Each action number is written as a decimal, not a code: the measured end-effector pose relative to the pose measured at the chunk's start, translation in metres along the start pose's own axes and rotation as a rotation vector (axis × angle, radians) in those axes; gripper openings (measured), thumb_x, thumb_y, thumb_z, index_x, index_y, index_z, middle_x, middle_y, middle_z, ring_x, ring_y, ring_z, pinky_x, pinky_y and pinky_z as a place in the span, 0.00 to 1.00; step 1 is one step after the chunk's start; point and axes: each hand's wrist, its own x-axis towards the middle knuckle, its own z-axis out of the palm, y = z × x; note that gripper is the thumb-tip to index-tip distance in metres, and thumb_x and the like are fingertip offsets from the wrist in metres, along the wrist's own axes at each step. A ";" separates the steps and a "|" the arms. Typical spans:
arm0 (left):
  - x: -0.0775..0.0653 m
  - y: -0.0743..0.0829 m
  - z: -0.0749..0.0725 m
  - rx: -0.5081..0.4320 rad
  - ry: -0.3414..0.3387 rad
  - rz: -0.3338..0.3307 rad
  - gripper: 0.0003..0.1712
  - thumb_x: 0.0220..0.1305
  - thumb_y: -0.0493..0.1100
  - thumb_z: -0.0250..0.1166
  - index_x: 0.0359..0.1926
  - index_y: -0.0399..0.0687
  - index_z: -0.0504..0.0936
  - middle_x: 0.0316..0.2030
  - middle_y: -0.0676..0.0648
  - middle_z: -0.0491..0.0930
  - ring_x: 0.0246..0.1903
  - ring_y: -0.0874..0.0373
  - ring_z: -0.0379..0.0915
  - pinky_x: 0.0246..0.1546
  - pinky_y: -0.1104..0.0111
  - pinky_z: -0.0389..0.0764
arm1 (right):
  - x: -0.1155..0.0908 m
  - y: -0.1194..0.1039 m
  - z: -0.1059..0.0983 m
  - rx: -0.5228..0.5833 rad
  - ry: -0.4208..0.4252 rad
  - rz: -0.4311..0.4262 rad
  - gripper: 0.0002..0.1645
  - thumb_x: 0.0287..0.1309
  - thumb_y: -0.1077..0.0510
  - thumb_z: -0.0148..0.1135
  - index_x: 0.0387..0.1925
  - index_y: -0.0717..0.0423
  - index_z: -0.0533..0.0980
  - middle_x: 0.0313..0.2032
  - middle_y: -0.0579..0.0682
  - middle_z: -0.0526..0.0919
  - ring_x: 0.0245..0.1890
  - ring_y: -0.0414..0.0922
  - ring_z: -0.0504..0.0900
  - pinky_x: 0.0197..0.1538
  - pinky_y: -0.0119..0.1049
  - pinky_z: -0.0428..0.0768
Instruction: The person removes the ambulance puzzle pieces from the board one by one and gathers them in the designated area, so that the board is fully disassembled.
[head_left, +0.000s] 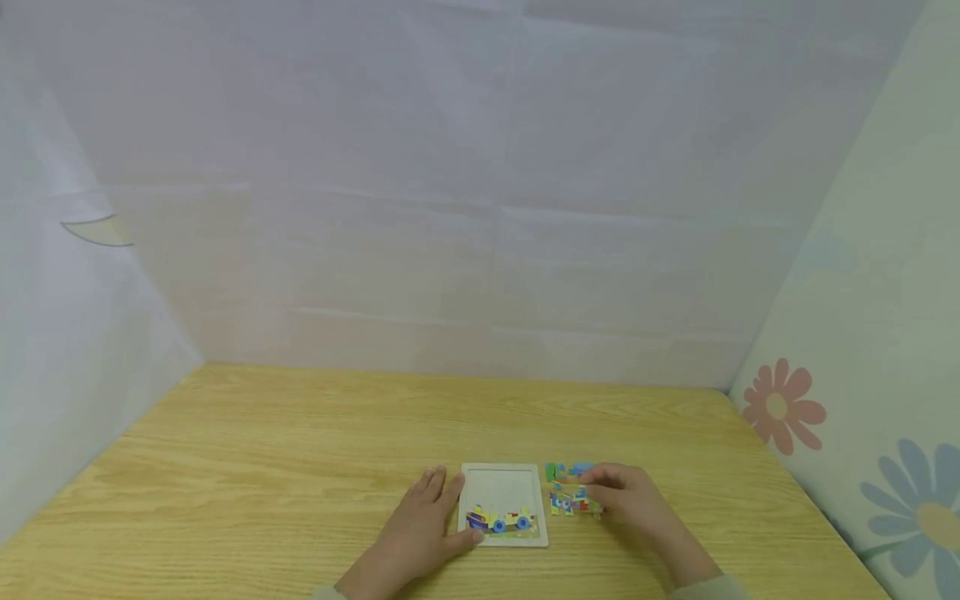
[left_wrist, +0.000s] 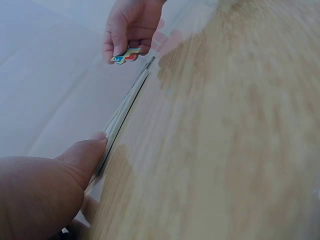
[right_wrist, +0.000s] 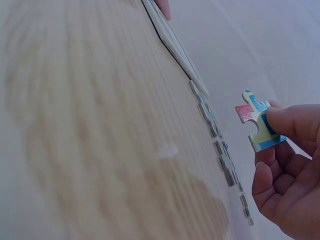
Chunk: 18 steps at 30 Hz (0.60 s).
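Note:
A pale, square puzzle tray point(head_left: 542, 508) lies flat near the table's front. Its lower part is filled with pieces point(head_left: 500, 523) showing a colourful vehicle with blue wheels; the upper part is bare. My left hand point(head_left: 420, 531) rests along the tray's left side, fingers extended, with its thumb on the front rim. Pinched between thumb and fingers of my right hand point(head_left: 630, 500) is a puzzle piece point(right_wrist: 259, 122), blue, cream and red, raised off the table. Several loose puzzle pieces point(head_left: 560, 503) lie right of the tray, partly covered by that hand.
The wooden table point(head_left: 315, 450) extends behind and to both sides of the tray. White sheeting point(head_left: 480, 250) stands along the back and left. On the right is a wall with printed flowers point(head_left: 777, 407).

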 end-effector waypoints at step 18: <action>0.000 -0.001 0.000 0.003 0.001 0.001 0.51 0.55 0.71 0.54 0.68 0.40 0.59 0.67 0.29 0.52 0.67 0.34 0.45 0.64 0.43 0.52 | -0.010 0.012 -0.016 -0.013 0.108 0.069 0.12 0.60 0.63 0.54 0.44 0.65 0.75 0.44 0.56 0.79 0.43 0.45 0.75 0.44 0.35 0.76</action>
